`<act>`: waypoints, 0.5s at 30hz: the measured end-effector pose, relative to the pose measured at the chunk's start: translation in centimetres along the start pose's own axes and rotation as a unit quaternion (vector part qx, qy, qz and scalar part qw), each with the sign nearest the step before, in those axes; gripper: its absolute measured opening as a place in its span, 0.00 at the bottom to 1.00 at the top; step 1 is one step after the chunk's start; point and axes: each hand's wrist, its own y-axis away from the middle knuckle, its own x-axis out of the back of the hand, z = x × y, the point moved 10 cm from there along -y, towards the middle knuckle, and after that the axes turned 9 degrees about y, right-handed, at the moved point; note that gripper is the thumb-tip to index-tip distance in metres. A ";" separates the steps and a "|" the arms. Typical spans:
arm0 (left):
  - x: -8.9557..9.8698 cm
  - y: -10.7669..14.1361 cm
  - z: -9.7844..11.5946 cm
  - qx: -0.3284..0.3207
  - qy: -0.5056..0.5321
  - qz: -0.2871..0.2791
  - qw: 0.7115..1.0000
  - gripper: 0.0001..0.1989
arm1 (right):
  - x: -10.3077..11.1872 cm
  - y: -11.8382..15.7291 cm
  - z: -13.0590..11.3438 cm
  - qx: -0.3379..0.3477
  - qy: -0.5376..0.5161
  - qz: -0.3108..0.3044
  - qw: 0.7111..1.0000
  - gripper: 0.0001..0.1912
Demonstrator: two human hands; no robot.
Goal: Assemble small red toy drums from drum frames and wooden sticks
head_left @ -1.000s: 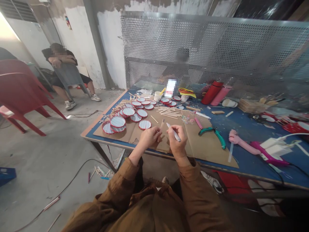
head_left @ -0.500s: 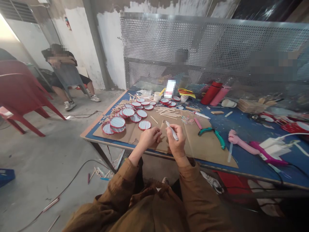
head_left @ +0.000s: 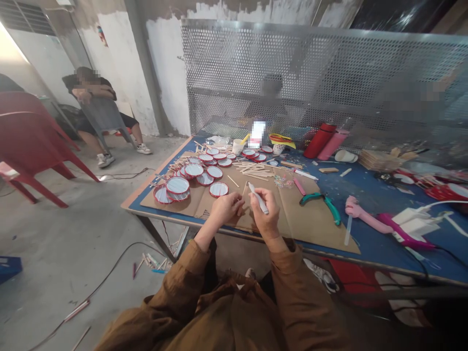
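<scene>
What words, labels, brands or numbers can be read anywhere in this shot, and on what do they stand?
None can be read.
The white tube in the right hand: no legible print.
The yellow-and-red packet at the back of the table: too small and blurred to read.

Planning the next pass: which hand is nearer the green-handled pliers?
Right hand, gripping a white tube, is nearer, left of the green-handled pliers; left hand lies farther left.

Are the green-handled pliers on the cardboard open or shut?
Open: the green-handled pliers lie with their two handles spread wide apart. The jaws themselves are too small to make out.
</scene>
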 end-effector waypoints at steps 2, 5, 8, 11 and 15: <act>0.0 0.0 -0.1 0.002 0.001 -0.002 1.000 0.10 | 0.1 0.0 0.0 -0.001 0.009 0.004 1.000 0.09; 0.0 0.0 -0.1 0.002 0.004 -0.001 1.000 0.10 | 0.5 0.1 0.4 -0.020 0.005 0.025 0.999 0.09; -0.1 -0.1 -0.2 0.008 0.002 -0.003 1.000 0.09 | 0.1 0.1 0.0 -0.006 0.013 0.000 1.000 0.09; -0.1 -0.1 -0.3 0.012 0.014 -0.001 1.000 0.09 | 0.7 0.0 -0.1 -0.006 0.034 0.022 0.999 0.07; 0.0 -0.3 -0.4 0.008 0.059 0.009 0.998 0.06 | 0.4 -0.1 -0.7 0.030 0.072 0.010 0.997 0.06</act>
